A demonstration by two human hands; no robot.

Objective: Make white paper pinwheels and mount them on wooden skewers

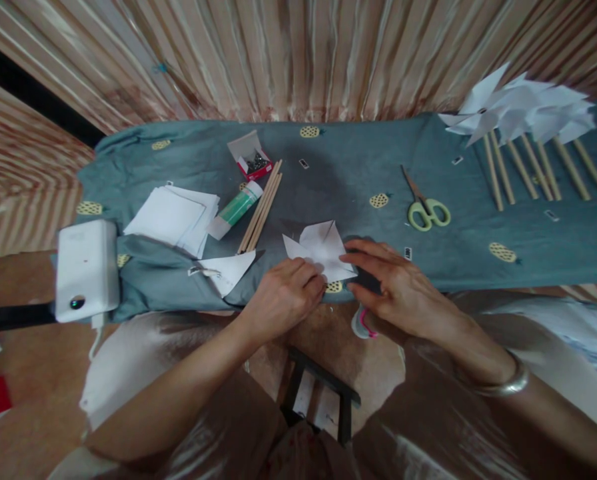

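A cut sheet of white paper (326, 247), with slits and pointed corners, lies at the front edge of the cloth-covered table. My left hand (291, 287) is closed on its lower left side, the fingers curled over the paper's edge. At the paper's right side my right hand (393, 280) has its fingers spread, the fingertips touching the edge. Left of the hands is a triangular paper scrap (231, 272). Just beyond it lie several thin wooden sticks (262, 210) and a green and white glue stick (236, 210).
White paper sheets (168, 217) are stacked at left, beside a white power bank (86, 270). A small red box (253, 160) holds metal pins. Green-handled scissors (423, 207) lie right of centre. Several paper pinwheels (523, 110) on sticks lie at far right.
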